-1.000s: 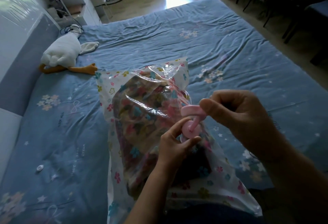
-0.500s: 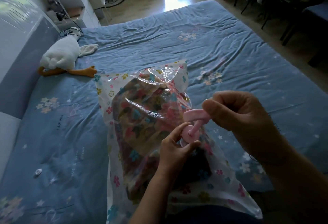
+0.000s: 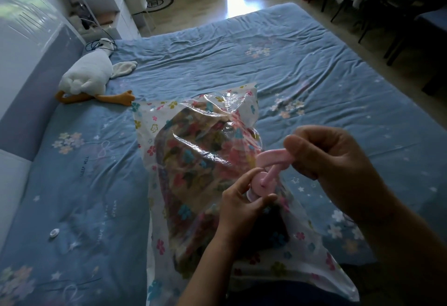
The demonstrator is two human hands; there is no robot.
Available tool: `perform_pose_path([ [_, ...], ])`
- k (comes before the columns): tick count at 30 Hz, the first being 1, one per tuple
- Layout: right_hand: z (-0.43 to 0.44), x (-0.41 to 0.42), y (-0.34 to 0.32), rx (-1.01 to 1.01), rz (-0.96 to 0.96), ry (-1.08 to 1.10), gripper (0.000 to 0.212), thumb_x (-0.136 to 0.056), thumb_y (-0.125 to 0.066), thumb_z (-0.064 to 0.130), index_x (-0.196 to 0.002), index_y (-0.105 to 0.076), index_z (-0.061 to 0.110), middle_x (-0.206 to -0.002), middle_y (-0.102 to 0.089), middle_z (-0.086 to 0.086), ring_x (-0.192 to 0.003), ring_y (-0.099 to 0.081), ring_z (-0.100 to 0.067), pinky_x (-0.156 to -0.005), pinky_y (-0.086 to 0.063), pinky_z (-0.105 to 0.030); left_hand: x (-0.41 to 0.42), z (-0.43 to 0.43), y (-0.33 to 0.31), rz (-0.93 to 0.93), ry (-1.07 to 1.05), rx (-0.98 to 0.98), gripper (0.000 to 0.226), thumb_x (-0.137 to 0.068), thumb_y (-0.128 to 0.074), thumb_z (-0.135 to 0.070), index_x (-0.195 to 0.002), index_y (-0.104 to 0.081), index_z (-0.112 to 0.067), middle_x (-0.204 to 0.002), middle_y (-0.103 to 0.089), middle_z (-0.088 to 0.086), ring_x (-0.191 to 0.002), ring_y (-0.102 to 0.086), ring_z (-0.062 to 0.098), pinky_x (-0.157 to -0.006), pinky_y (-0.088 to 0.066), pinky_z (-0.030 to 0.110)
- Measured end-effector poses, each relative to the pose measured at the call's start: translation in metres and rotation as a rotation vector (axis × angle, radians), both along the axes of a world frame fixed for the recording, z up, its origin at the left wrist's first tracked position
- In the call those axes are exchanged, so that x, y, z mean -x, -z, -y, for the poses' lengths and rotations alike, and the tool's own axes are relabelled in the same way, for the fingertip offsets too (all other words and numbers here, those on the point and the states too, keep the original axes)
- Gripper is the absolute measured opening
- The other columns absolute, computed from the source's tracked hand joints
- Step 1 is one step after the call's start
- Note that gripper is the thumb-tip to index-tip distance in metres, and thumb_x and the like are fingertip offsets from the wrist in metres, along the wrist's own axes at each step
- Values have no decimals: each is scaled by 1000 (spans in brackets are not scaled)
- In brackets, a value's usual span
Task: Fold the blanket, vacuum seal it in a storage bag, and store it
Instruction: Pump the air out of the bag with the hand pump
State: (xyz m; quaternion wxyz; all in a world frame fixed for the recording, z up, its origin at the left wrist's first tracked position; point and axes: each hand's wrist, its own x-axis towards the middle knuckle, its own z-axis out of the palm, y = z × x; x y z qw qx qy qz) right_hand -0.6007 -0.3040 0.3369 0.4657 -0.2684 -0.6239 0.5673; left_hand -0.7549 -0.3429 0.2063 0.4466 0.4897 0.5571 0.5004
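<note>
Gripping pump [image 3: 262, 181], right hand [image 3: 333, 160], bag [image 3: 193, 150] beneath

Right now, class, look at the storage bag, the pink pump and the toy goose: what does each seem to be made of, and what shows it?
Storage bag: thin clear plastic film, glossy; glare streaks, creases, and the blanket shows through.
Pink pump: probably rigid moulded plastic, smooth with a soft sheen.
Toy goose: seemingly plush fabric, matte; fuzzy, slumped body.
</note>
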Motion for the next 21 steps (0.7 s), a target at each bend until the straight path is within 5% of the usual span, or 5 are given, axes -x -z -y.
perform_pose_path([
  [6, -1, 5, 77, 115, 518, 159, 47, -73, -67, 52, -54, -48, 13, -48, -39, 10, -46, -35, -5, -49, -31, -26, -1, 5, 2, 47, 18, 1, 51, -72, -84, -2, -118, -68, -18, -110, -74, -6, -105, -69, 9, -88, -54, 21],
  [8, -1, 6, 61, 42, 500, 178, 49, -78, -69, 49, -52, -50, 12, -48, -38, 8, -46, -34, -5, -47, -30, -24, 0, 3, 1, 42, 12, -17, 50, -73, -84, -5, -120, -68, -12, -112, -74, -3, -108, -68, 12, -91, -54, 24],
  [14, 0, 2, -1, 54, -60, 12, 35, -84, -68, 30, -52, -54, 22, -46, -40, 12, -42, -31, -4, -42, -28, -13, 4, -5, -1, 44, 54, -2, 57, -73, -85, -10, -125, -64, -19, -119, -71, -2, -113, -66, 15, -98, -52, 31],
  [19, 5, 11, 56, 125, 399, 196, 35, -77, -64, 39, -52, -53, 18, -43, -42, 9, -43, -35, -2, -47, -31, -21, 3, -1, 1, 61, 61, 3, 51, -77, -81, -4, -120, -65, -25, -116, -72, -3, -112, -66, 16, -96, -52, 32],
  [21, 7, 12, 51, 128, 381, 194, 41, -78, -66, 41, -52, -53, 12, -44, -40, 9, -44, -34, -4, -46, -31, -20, 4, -1, 0, 67, 66, -6, 50, -76, -81, -3, -120, -65, -23, -116, -72, -3, -112, -66, 16, -97, -53, 33],
])
